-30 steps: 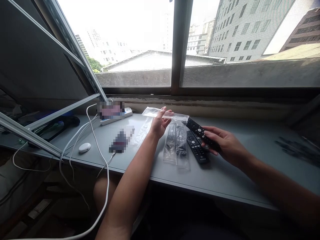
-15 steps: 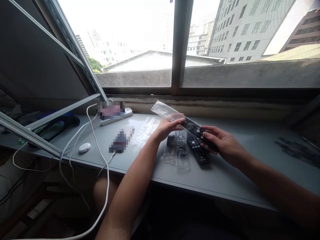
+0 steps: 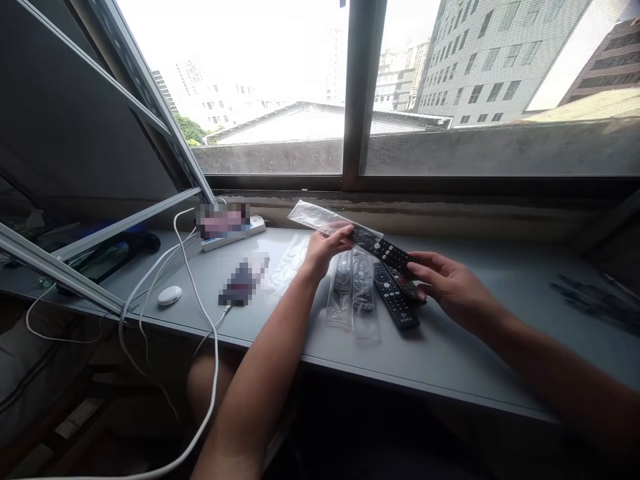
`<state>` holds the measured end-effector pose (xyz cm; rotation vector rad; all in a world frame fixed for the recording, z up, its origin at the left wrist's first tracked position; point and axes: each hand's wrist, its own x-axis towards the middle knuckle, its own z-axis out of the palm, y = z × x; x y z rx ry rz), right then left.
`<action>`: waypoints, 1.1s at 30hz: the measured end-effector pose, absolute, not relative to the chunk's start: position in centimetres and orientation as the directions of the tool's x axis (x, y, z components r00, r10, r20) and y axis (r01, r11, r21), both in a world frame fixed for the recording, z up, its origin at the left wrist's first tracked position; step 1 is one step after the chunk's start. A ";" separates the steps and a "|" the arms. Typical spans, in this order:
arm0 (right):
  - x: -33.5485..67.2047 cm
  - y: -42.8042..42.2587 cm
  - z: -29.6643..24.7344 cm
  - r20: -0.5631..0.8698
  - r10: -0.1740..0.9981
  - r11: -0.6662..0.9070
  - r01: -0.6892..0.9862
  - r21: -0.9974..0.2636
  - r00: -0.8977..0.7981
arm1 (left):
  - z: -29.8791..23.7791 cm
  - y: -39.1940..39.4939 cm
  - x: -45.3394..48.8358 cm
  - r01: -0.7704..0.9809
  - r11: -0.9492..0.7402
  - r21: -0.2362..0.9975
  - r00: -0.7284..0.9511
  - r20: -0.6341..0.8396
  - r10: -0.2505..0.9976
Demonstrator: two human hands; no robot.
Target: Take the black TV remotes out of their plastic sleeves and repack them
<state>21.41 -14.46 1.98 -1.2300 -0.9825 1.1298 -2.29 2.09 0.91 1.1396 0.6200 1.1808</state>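
Altogether, five black remotes can be counted: one held up, two in clear sleeves, two bare. Both hands are on the held remote (image 3: pixel 395 255), which slants above the desk (image 3: pixel 480 347), its far part inside one clear bag (image 3: pixel 316 217) and its near part uncovered. Apart from each other, they grip it at opposite ends. The left hand (image 3: pixel 326 251) pinches bag and remote together between thumb and fingers; the right hand (image 3: pixel 443 280) is partly curled, thumb and fingers closed on the uncovered near end.

Below lie the two sleeved remotes (image 3: pixel 353 283), side by side, and just right of them the two bare remotes (image 3: pixel 395 297), one partly hidden by the held one. Left of these are flat clear bags (image 3: pixel 290 263), too overlapped to count. Further left are one white round case (image 3: pixel 169 295) and one blurred-out device (image 3: pixel 243 280) with a cable.
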 end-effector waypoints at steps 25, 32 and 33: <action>21.9 -13.6 0.6 0.017 0.966 0.065 -0.178 -0.982 0.258 | 1.5 1.7 -2.3 -0.476 0.094 0.874 0.379 0.108 0.919; 21.7 -13.7 0.7 0.035 0.969 0.071 -0.140 -0.988 0.244 | 0.9 1.1 -1.7 -0.370 0.074 0.926 0.507 0.134 0.852; 21.7 -13.7 0.7 0.032 0.969 0.067 -0.138 -0.988 0.245 | 0.8 1.0 -1.6 -0.358 0.082 0.930 0.523 0.127 0.843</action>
